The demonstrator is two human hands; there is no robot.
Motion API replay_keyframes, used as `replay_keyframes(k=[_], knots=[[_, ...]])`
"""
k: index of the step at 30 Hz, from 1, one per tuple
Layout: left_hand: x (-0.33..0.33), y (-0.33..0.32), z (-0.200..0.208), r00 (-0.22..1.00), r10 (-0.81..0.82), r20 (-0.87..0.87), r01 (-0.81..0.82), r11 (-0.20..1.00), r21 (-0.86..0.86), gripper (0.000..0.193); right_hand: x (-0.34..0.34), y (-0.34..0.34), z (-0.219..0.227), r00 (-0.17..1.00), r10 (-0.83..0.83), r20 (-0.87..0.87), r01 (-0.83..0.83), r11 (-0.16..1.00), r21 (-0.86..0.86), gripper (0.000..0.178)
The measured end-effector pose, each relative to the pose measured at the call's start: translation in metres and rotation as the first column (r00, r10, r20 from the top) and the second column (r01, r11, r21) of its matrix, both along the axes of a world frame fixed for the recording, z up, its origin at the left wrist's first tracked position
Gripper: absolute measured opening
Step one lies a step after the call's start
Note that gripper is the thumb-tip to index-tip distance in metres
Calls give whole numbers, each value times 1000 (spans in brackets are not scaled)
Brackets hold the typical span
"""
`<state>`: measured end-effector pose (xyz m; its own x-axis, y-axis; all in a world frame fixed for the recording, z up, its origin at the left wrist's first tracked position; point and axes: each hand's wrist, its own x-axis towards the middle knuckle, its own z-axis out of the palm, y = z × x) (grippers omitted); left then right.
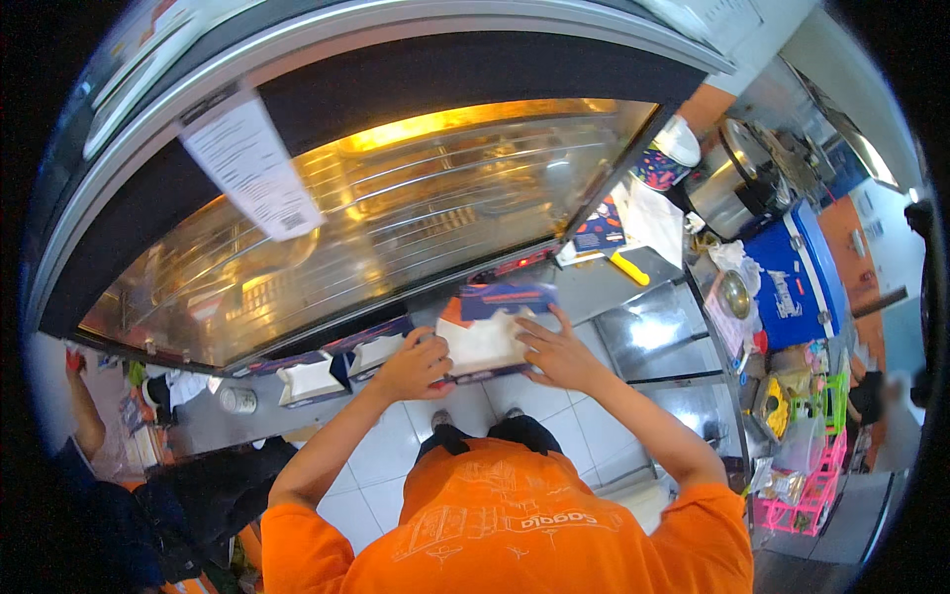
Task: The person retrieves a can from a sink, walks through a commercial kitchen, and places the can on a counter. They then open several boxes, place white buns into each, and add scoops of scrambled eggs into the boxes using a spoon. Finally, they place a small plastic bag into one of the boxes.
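Between my hands is a takeaway food box (477, 345) with a white inside and a dark blue and orange outside. Its flap stands up on the far side. My left hand (416, 364) grips the left end with curled fingers. At the other end, my right hand (560, 352) has its fingers and thumb around the wall and rim. Two similar boxes, a nearer-left one (313, 380) and one beside my left hand (374, 350), stand open-topped in a row on the counter. What lies inside the held box I cannot make out.
A lit, glass-fronted warming cabinet (396, 198) with wire racks stands ahead, a paper slip (252, 163) hanging on it. Rightward are a yellow-handled tool (629, 268), a steel pot (732, 183), a blue cooler (792, 282) and a pink basket (811, 490). Another person's arm (87, 406) shows far left.
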<state>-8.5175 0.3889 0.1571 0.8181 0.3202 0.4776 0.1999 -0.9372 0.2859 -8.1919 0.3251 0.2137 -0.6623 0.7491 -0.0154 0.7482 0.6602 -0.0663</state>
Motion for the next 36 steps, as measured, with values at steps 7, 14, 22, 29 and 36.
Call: replay_keyframes(k=[7, 14, 22, 29, 36], knots=[[32, 9, -94, 860, 271, -432, -354, 927, -123, 29, 23, 23, -91, 999, -3, -51, 3, 1000, 14, 39], [55, -24, -97, 704, 643, -301, -685, 727, -51, 58, 141, -82, -93, 852, -238, -467, 121, 956, -266, 29], [210, -89, -86, 674, 734, -88, -738, 662, -133, 27, 366, -177, -59, 464, -688, -559, 643, 695, -322, 13], [498, -69, -69, 995, 54, 88, -17, 926, -376, 27, 550, -192, 51, 301, -570, -765, 927, 363, 94, 19], [714, 31, 0, 946, -128, 297, 192, 962, -195, 21, 743, -166, 143, 357, -732, -580, 846, -9, 533, 37]])
